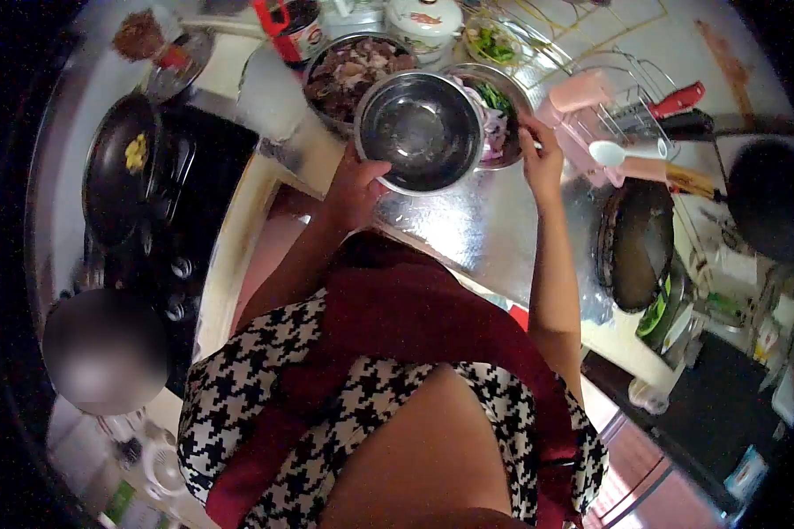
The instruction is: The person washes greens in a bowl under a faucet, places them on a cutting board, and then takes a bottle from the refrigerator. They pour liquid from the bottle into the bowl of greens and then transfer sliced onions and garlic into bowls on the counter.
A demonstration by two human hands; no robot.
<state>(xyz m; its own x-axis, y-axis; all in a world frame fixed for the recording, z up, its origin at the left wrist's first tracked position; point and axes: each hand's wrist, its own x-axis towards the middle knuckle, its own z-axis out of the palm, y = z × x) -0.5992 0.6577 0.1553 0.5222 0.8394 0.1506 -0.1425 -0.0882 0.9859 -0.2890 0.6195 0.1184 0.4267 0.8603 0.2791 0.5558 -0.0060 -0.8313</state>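
My left hand [358,187] grips the near left rim of an empty stainless steel bowl [415,132], its thumb over the edge. The bowl is held up above the counter, tilted toward me. Behind it and to the right is a second steel bowl [517,99] with sliced purple onion [494,132] and chopped greens [496,95]; the held bowl hides its left part. My right hand [541,152] has its fingers closed on the right rim of this second bowl. Pieces of raw meat [362,66] fill a dark-rimmed vessel behind the held bowl.
Left, a wok [119,167] with yellow bits sits on the black stove [205,172]. A lidded white enamel pot [423,25] and a small bowl of chopped greens [492,42] stand at the back. Right are a wire rack [631,84], a white spoon [609,153] and a dark round board [640,247].
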